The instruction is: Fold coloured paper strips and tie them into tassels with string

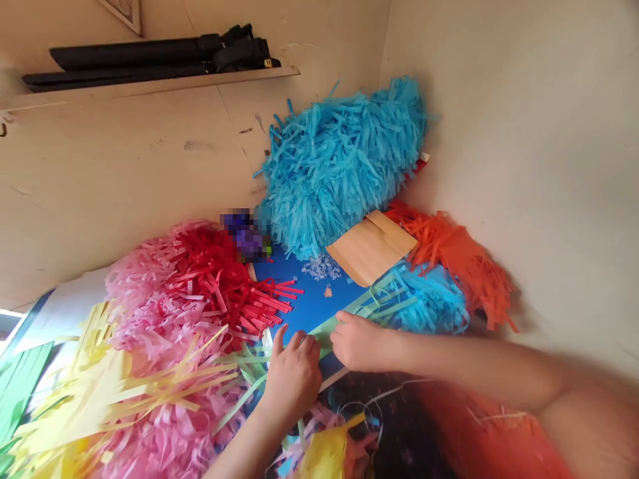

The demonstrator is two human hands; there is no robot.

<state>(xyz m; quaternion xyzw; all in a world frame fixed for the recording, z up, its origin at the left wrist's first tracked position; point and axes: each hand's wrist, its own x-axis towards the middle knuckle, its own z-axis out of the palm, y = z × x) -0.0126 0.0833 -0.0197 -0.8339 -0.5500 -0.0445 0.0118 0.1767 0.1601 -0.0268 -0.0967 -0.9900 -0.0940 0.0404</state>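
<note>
My left hand and my right hand meet over a light green paper strip with a fringed end, which lies across a blue board. Both hands have their fingers curled and pinched onto the strip, the left at its near end, the right a little farther along. The green fringe fans out past the right hand toward a heap of light blue shredded paper.
Heaps of cut paper fringe surround the board: big light blue in the corner, orange at right, red, pink and yellow at left. A brown envelope lies on the board. Walls close in behind and right; a shelf carries black poles.
</note>
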